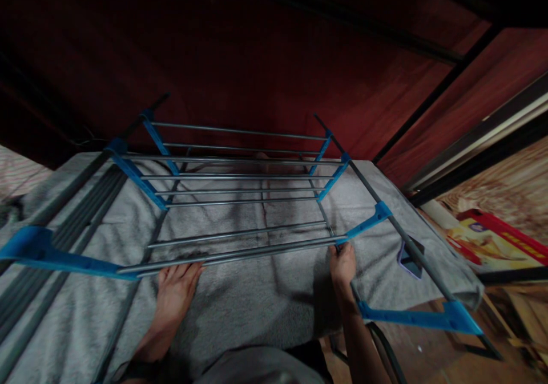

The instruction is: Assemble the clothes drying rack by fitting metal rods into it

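A rack of grey metal rods (240,234) and blue plastic brackets (368,224) stands partly assembled over a grey cloth. My left hand (180,284) is at the near rods, left of centre, with its fingers curled against the lowest one. My right hand (343,264) is closed around a side tube just below the right end of these rods, by the blue bracket; its fingertips are partly hidden. Another blue bracket (406,315) joins the right tubes nearer to me, and a large blue bracket (72,258) lies at the left.
Several loose grey tubes (64,241) lie together on the left of the grey cloth (240,310). A phone (410,257) rests on the cloth at the right, under a long tube. Beyond the edge is a red and yellow box (499,238). A dark red curtain (257,59) hangs behind.
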The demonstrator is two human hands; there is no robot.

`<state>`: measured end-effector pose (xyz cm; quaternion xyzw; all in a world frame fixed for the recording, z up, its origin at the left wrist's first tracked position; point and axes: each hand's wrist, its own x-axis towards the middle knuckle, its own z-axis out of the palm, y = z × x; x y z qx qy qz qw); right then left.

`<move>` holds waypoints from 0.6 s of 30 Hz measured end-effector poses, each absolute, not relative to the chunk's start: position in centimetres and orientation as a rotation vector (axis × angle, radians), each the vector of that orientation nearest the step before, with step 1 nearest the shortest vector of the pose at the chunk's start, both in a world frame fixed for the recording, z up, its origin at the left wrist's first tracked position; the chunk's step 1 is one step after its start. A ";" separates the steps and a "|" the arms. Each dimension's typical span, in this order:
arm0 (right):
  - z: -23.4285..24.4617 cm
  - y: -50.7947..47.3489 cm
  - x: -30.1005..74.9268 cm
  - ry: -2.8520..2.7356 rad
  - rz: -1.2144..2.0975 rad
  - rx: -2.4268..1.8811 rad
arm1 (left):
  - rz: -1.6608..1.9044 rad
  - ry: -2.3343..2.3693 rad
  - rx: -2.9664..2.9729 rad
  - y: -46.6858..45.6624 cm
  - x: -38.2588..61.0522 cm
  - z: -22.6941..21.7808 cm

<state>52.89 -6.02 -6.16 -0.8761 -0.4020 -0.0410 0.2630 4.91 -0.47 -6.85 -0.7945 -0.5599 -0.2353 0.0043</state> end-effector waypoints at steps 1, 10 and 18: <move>-6.0 -6.0 52.8 -1.089 -0.107 -2.369 | -0.734 -1.748 -2.487 -0.5 4.9 -6.9; -5.5 -5.6 52.2 -1.065 -0.128 -2.438 | -0.727 -1.726 -2.522 -0.4 4.9 -7.4; -5.7 -6.7 52.7 -1.133 -0.141 -2.447 | -0.701 -1.815 -2.496 -1.8 6.3 -5.7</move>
